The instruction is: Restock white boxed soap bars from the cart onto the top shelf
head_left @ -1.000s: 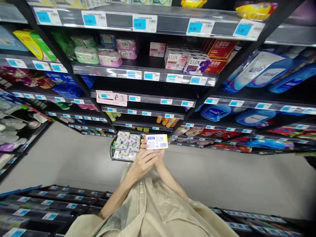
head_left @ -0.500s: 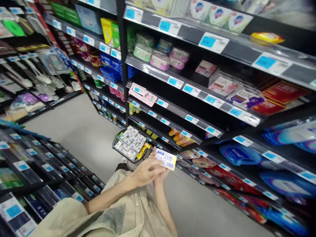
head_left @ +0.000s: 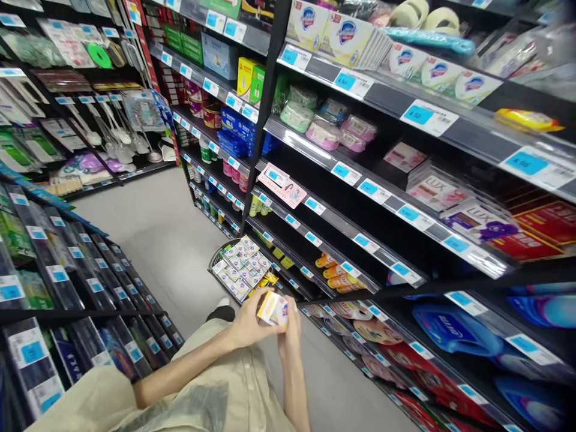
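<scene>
A small soap box (head_left: 275, 311) with white, orange and yellow faces is held in front of my body. My left hand (head_left: 246, 324) is closed around its left side, thumb below and fingers behind. On the other side, my right hand (head_left: 292, 329) grips the box with its fingers pressed along the edge. Just beyond my hands, a dark basket (head_left: 216, 255) on the floor holds many white soap boxes (head_left: 243, 267) laid in rows, and some yellow packets (head_left: 269, 279) at its right end.
Shelving with price tags (head_left: 429, 117) rises on the right, bearing boxed soaps (head_left: 346, 39), LUX packs (head_left: 479, 219) and blue detergent bags (head_left: 454, 330). A lower rack (head_left: 58, 273) stands at left. Grey floor (head_left: 157, 210) runs between. Brushes (head_left: 114, 129) hang at far left.
The soap box has been turned from its barcode side to a face with orange, and moved slightly left. My right hand has come up along its side. The view has shifted, showing more upper shelf.
</scene>
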Demonstrator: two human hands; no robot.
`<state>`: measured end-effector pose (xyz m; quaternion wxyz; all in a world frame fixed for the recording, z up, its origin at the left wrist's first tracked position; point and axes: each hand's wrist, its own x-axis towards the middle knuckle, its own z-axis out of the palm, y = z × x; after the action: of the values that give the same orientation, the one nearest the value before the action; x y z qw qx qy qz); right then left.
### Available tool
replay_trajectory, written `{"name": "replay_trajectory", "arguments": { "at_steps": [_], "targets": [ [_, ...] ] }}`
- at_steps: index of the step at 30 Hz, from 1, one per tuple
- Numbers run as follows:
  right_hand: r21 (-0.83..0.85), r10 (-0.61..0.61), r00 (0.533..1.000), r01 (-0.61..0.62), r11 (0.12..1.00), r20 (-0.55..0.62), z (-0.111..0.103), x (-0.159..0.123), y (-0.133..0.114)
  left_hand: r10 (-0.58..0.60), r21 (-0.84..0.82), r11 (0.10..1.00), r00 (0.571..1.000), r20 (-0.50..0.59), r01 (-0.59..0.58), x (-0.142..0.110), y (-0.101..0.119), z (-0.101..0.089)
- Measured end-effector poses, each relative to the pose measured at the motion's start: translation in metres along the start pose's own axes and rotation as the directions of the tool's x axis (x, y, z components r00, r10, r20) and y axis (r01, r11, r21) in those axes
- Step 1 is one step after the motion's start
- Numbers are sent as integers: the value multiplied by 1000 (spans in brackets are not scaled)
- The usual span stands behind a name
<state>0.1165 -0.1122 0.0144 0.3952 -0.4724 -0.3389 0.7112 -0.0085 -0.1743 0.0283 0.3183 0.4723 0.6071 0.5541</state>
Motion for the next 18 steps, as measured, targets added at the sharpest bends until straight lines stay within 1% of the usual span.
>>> {"name": "replay_trajectory", "arguments": {
  "at_steps": [2,4,7,9,11,13,14,16,18],
  "targets": [
    [-34,27,1000,-28,999,-12,-1,-1,-5,-75,-106,991,997,32,78,0,-4,-2],
    [-113,98,995,-99,989,-9,-8,0,-6,-105,-173,978,992,70,116,1,-9,-2],
    [-248,173,985,-166,954,9,-23,2,-7,-125,-186,972,985,118,145,3,-18,-2],
    [-313,181,980,-148,938,79,-31,6,-11,-116,-165,977,983,142,139,6,-24,-6],
    [-363,180,964,-99,926,195,-34,13,-21,-90,-140,983,981,174,115,11,-28,-13],
    [-415,165,941,-30,909,295,-30,22,-37,-64,-117,989,975,211,90,20,-32,-23],
    [-445,145,935,15,895,323,-25,27,-47,-50,-105,992,974,222,75,27,-33,-28],
    [-514,65,934,135,847,351,-13,39,-68,-12,-79,996,975,220,30,43,-36,-39],
    [-598,-63,933,277,752,353,2,50,-89,29,-66,998,980,198,-16,63,-37,-49]
  ]
}}
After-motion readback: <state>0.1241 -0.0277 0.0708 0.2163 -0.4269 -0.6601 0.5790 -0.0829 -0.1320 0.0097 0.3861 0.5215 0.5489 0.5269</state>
